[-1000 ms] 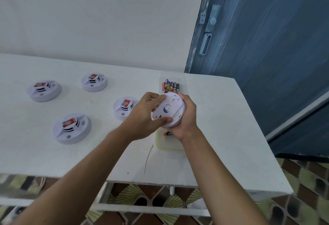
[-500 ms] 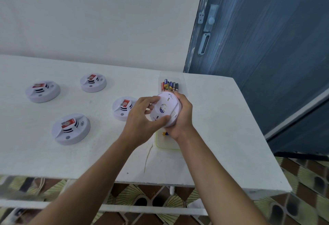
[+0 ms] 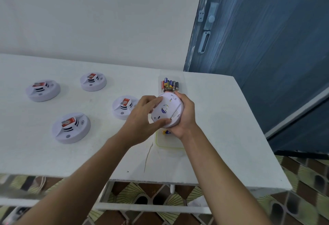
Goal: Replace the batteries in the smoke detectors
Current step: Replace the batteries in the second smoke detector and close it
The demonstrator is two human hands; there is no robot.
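Place: a plain household room, I think.
Signs: my white counter [image 3: 222, 117] by a bare wall [image 3: 89, 19], blue wooden door [image 3: 267, 46] with latch [image 3: 211, 18], patterned floor tiles [image 3: 302, 180].

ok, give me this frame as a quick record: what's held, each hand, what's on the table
held: smoke detector, flat back toward the camera, lifted above the table
left: left hand grips its left rim, fingers curled
right: right hand cups its right rim
spares: four other detectors lying left of the hands, red labels up
batteries: battery cluster just behind the held unit
loose: single battery in the yellow-rimmed tray under the hands
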